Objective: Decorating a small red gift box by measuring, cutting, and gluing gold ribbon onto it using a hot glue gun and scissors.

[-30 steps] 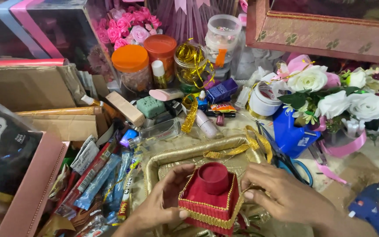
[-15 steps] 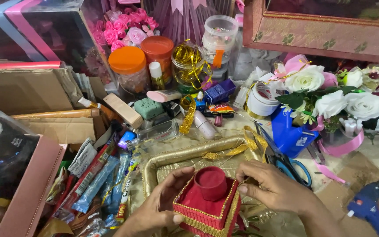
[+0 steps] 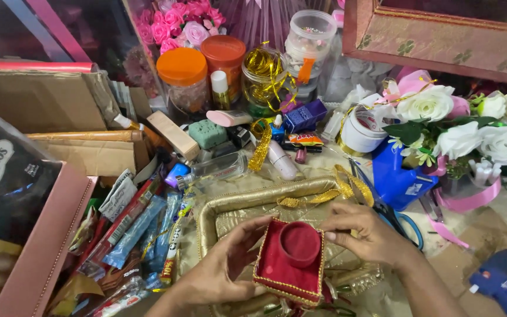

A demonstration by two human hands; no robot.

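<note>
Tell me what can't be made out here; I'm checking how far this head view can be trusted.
- Red velvet stand: its underside and near edge, hidden by its own top and the fingers of the left hand.
- Gold tray: its middle and near rim, covered by the stand and both hands; the right hand hides the right side.
- Blue glue gun: cut off by the bottom edge.
- Orange-lidded jar: contents too blurred to tell.

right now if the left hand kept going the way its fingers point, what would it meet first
The left hand points up and right, with its fingers already at the corner of the red velvet box. Past that, probably the right hand, though depth is unclear.
</note>
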